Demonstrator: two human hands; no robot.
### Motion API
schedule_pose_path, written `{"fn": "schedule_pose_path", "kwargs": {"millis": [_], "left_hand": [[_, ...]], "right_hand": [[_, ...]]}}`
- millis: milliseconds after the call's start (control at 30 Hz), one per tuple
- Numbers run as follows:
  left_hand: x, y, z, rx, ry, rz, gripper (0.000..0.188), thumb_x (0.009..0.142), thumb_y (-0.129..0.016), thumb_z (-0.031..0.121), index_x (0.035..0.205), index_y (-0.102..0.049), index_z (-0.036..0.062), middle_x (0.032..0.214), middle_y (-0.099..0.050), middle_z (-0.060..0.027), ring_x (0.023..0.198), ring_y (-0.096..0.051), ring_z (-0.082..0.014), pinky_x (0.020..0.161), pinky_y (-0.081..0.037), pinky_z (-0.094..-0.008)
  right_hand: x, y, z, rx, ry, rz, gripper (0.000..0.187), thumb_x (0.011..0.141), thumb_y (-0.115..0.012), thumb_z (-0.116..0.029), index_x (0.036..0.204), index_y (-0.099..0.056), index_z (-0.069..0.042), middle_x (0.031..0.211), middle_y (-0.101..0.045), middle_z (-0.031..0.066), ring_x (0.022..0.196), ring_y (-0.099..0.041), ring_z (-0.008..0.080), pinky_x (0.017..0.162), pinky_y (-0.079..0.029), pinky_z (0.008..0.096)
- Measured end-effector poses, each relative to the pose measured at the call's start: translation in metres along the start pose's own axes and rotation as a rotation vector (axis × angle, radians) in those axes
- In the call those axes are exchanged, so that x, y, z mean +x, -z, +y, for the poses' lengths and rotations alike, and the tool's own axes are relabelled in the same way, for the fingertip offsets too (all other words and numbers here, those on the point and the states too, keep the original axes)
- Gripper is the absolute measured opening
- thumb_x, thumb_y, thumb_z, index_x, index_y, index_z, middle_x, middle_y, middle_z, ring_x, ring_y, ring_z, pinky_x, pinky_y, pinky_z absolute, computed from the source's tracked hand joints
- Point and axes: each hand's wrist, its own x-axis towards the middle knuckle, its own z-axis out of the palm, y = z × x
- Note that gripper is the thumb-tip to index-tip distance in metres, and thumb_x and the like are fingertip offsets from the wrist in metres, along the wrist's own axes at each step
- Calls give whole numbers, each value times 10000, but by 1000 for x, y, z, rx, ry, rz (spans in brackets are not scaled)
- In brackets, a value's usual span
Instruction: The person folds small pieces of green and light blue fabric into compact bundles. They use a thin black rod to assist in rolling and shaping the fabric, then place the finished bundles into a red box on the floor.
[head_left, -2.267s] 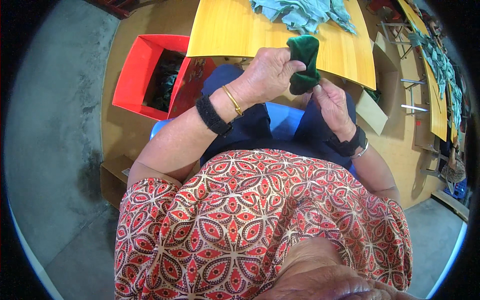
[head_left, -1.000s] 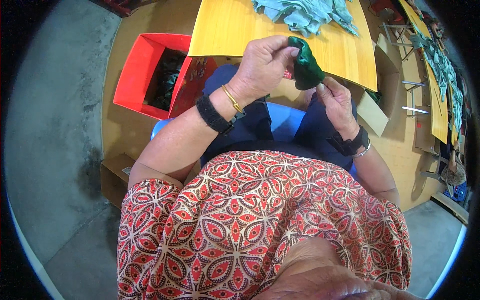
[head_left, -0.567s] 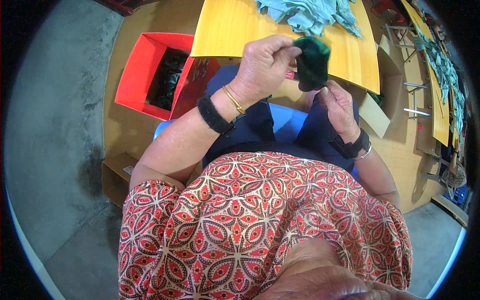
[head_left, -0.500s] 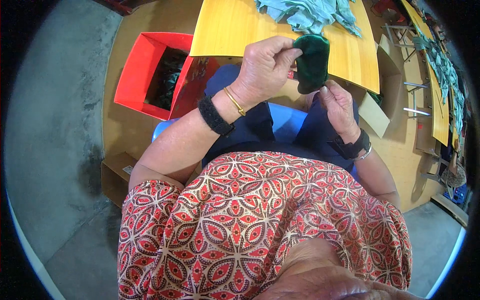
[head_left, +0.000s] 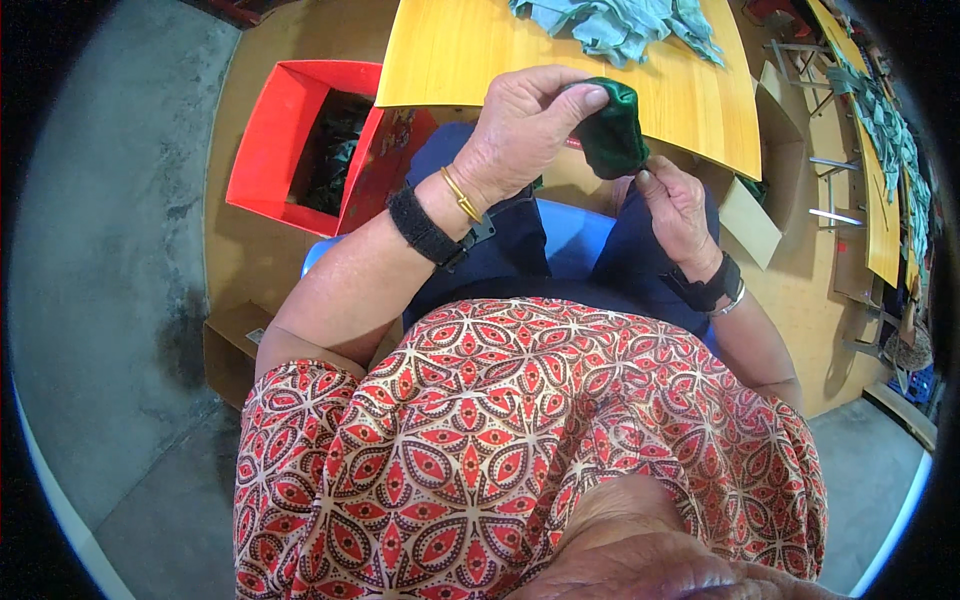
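A small, pouch-shaped piece of dark green velvety cloth [head_left: 614, 135] hangs between my hands, just over the near edge of the yellow table [head_left: 480, 65]. My left hand [head_left: 525, 130] is closed, pinching its upper left corner between thumb and fingers. At the lower right end, my right hand [head_left: 683, 212] grips the cloth's edge with thumb and fingertips. The piece is slightly bent, and its inside does not show. Beyond it on the tabletop lies a pile of pale blue-green cloth pieces [head_left: 625, 25].
On the left stands an open red box [head_left: 262, 150] with dark green pieces inside. An open cardboard box [head_left: 750, 228] is under the table's right side. Another yellow table [head_left: 872, 190] at far right bears more blue-green cloth. I sit on a blue seat [head_left: 575, 240].
The green cloth has tilted and bent over, with its top turned toward my left hand. My left fingers have shifted onto its upper corner; both hands still grip it.
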Motion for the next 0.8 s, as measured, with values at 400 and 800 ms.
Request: {"fn": "schedule_pose_path", "kwargs": {"millis": [400, 800], "left_hand": [[7, 2, 0, 245, -121, -144, 145, 808, -532, 135, 881, -560, 12, 760, -558, 8, 697, -499, -42, 636, -424, -177], [11, 3, 6, 93, 30, -260, 170, 818, -524, 167, 885, -563, 15, 766, -575, 9, 690, -518, -45, 626, -429, -183]], "right_hand": [[-5, -11, -6, 236, -112, -28, 145, 808, -457, -45, 926, -536, -13, 757, -558, 102, 672, -518, 188, 627, -399, 262], [2, -9, -19, 417, -168, -126, 191, 843, -441, -115, 962, -538, -2, 692, -554, 29, 561, -458, 104, 520, -364, 227]]}}
